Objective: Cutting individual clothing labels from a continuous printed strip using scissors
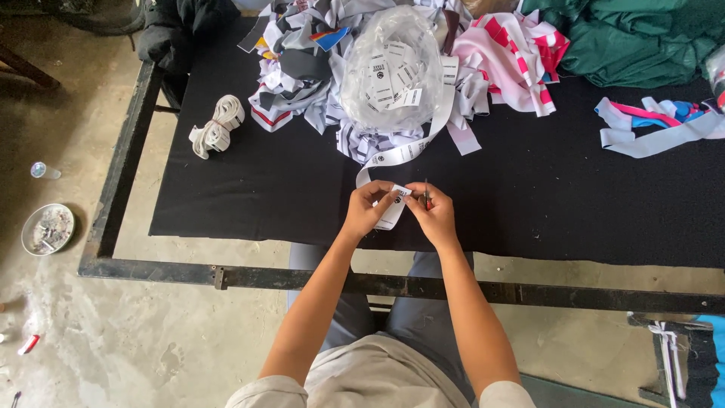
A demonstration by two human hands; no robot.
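Two bare forearms reach up from the near edge over the black frame (226,276) of a table. The left hand (368,211) pinches a white label tape (393,208) between thumb and fingers; the right hand (434,215) is clenched around a small snipper (427,198) with a red grip, its point held upright just beside the tape. The tape's free end hangs toward the person below the fingers. From the hands its long axis runs away and to the right, curving in one band up to a clear bag (391,68) that holds many cut white labels, too many to count.

All of this lies on one black cloth (249,196) spread over the table. To the left on the cloth sits one white elastic bundle (217,125). Behind the bag is one heap of grey, white and striped strips (302,75). Farther right lie one pink-and-white fabric piece (513,57), one green cloth (642,38) at the far corner, and a loose cluster of grey, pink and blue strips (657,121).

On the floor at left stands one round dish (47,228) and one small bottle (44,171).
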